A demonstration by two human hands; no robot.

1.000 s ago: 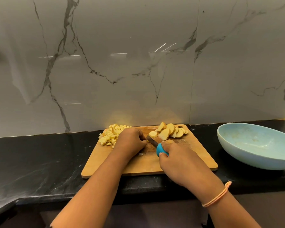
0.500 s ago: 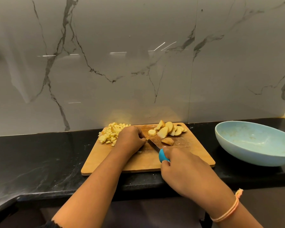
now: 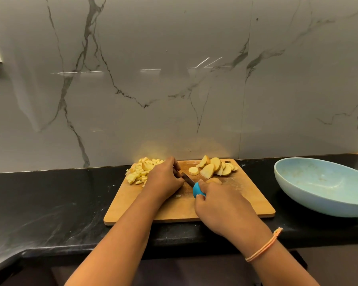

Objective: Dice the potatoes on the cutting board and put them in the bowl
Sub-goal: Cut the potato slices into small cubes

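Since half a second ago the right hand (image 3: 225,207) has slid forward along the cutting board (image 3: 246,199), and its knuckles now cover the near edge of the loose potato piece (image 3: 213,180), which lay fully in sight before. Its fingers are wrapped tight round the blue handle of the knife (image 3: 197,189). The dark blade points away and to the left, and its tip runs in under the left hand (image 3: 163,180).

That left hand rests on the middle of the board with its fingers curled downward. Whatever lies beneath them is hidden, so I cannot tell whether it pinches anything.

By count:
- Two hands, one knife, one board and one bowl (image 3: 318,199).
- One heap of diced potato (image 3: 139,172) at the board's far left corner, just beside the left hand. The cubes are too many and too small to number.
- One cluster of potato slices (image 3: 215,167) at the far right corner. It looks like about seven, but they overlap and the count is unsure.
- One round slice (image 3: 193,171) lying flat, just left of the cluster.
- One stray cube (image 3: 177,195) on the board between the two wrists.

The pale blue bowl stands on the black desk (image 3: 50,199), right of the board and apart from it. One orange thread band (image 3: 262,246) circles the right wrist.
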